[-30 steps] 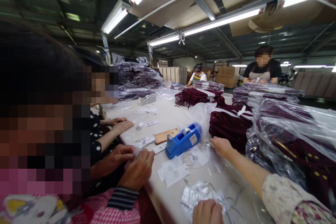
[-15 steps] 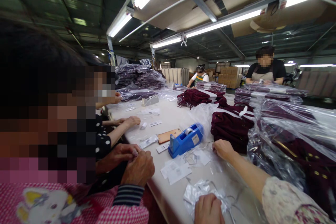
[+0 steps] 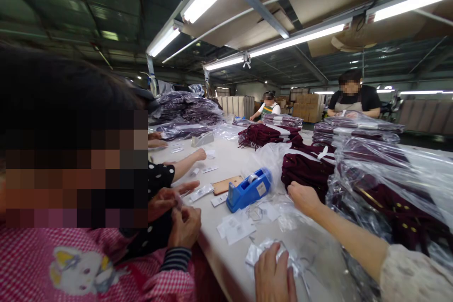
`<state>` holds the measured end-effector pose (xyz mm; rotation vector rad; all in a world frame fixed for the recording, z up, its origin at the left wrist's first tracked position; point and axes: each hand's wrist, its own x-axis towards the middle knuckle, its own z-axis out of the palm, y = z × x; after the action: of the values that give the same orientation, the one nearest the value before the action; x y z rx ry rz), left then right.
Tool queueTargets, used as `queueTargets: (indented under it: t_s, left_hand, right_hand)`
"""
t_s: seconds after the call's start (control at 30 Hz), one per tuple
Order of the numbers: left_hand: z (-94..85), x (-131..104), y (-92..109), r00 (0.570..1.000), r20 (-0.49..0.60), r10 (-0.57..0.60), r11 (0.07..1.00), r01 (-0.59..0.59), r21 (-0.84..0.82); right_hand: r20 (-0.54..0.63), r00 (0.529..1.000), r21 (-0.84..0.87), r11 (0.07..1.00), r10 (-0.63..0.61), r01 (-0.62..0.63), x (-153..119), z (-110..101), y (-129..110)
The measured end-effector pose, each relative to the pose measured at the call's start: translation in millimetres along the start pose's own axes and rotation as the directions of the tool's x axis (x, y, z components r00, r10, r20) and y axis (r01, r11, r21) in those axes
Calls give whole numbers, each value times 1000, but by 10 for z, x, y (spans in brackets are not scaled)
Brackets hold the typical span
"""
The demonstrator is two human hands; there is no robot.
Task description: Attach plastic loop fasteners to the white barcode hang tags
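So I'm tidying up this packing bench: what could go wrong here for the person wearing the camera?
The left hand presses on loose clear bags at the table edge; they might slide off. The right hand reaches past scattered paper tags and could sweep them away. The blue tape dispenser sits close by and might get knocked.

Bare table strip [image 3: 226,160] open beyond blue tape dispenser [image 3: 248,189], bagged garment stacks [image 3: 385,174] walling the right side, co-worker's hands [image 3: 177,212] crowding the left edge.

Clear plastic bag [image 3: 283,257]: we see it crumpled and glossy, flat at the table's near edge. Dark red folded garment [image 3: 307,172]: we see it lying flat further in, toward the table's right side.
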<state>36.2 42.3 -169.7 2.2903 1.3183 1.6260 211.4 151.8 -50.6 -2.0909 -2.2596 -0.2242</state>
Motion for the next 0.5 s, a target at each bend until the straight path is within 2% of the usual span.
queueTargets:
  t_s: [0.07, 0.1, 0.13, 0.17, 0.2, 0.23, 0.27, 0.33, 0.37, 0.43, 0.5]
  left_hand:
    - [-84, 83, 172, 980, 28, -195, 968, 197, -155]
    - [-134, 136, 270, 941, 81, -327, 906, 337, -257]
    - [-186, 193, 366, 868, 160, -470, 792, 495, -358]
    - [-235, 250, 454, 772, 266, -577, 633, 629, -451]
    - [-276, 299, 525, 693, 368, -620, 472, 704, -531]
    - [-309, 335, 573, 646, 435, -628, 330, 727, -603]
    - [-332, 353, 597, 625, 485, -612, 210, 720, -662]
    - [-359, 325, 571, 613, 517, -597, 36, 664, -747]
    - [-370, 283, 528, 595, 530, -604, -36, 643, -765]
    - [-406, 157, 415, 519, 575, -633, -173, 629, -758]
    - [-483, 7, 311, 447, 638, -627, -280, 635, -720]
  right_hand:
    - [-16, 998, 4, 998, -58, 59, -244, -156, -116]
    - [-19, 995, 11, 995, -96, 96, -396, -218, -196]
    - [-15, 990, 22, 990, -141, 141, -559, -268, -284]
    - [-10, 984, 32, 984, -177, 178, -725, -304, -373]
    - [-4, 977, 46, 976, -212, 212, -884, -329, -456]
    - [4, 969, 66, 967, -246, 245, -1026, -342, -529]
    - [12, 962, 97, 958, -273, 270, -1143, -346, -587]
    - [13, 952, 169, 939, -305, 299, -1281, -338, -650]
    - [12, 944, 221, 922, -329, 318, -1296, -329, -656]
    - [14, 925, 326, 876, -380, 355, -1223, -310, -638]
    - [17, 915, 383, 848, -402, 366, -1034, -282, -623]
